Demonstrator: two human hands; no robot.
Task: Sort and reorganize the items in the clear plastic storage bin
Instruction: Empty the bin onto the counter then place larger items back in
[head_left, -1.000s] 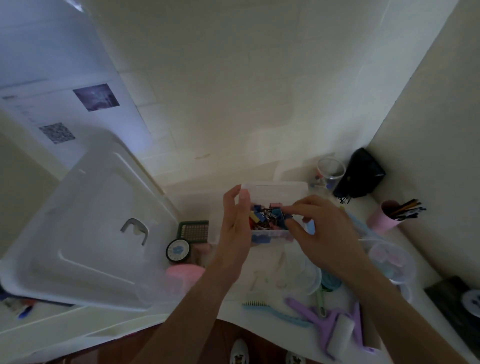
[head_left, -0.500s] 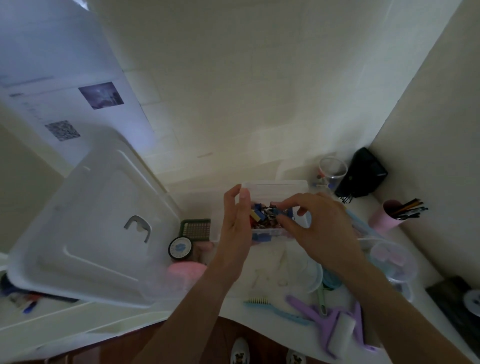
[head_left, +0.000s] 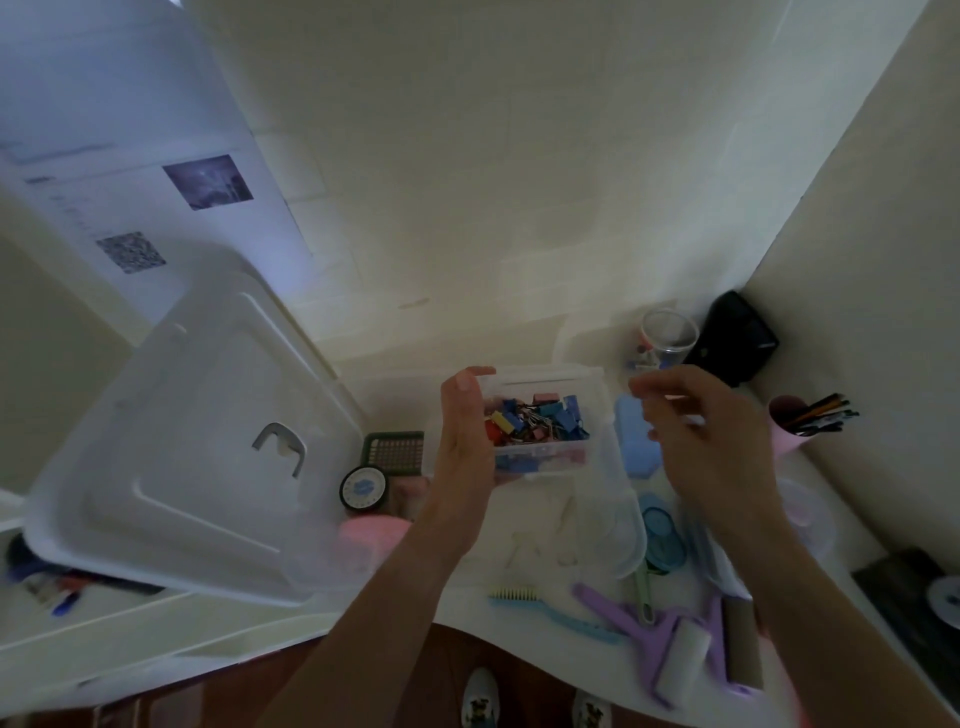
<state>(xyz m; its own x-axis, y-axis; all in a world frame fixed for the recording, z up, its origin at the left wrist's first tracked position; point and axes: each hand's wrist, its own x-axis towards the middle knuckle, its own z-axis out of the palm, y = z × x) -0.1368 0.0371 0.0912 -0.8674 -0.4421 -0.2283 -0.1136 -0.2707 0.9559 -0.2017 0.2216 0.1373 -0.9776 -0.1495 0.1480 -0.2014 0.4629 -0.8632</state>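
Observation:
My left hand (head_left: 462, 447) grips the left side of a small clear box (head_left: 597, 452), held above the large clear storage bin (head_left: 631, 540). The small box is full of colourful binder clips (head_left: 540, 421) in blue, red, yellow and pink. To the right of the box, my right hand (head_left: 696, 431) hovers apart from it, blurred, its fingers loosely bent with nothing visible in them. Inside the bin on the left lie a round black tin (head_left: 363, 488), a green grid piece (head_left: 393, 451) and a pink object (head_left: 371, 535).
The bin's big white lid (head_left: 182, 441) leans at the left. A blue case (head_left: 634, 441), clear cup (head_left: 667, 338), black object (head_left: 735, 338) and pink cup of pencils (head_left: 795, 426) stand at the right. A blue brush (head_left: 550, 613) and purple roller (head_left: 670, 649) lie at the counter's front edge.
My right hand has come out of the small box of clips and moved to the right. My left hand keeps holding the box in the same place.

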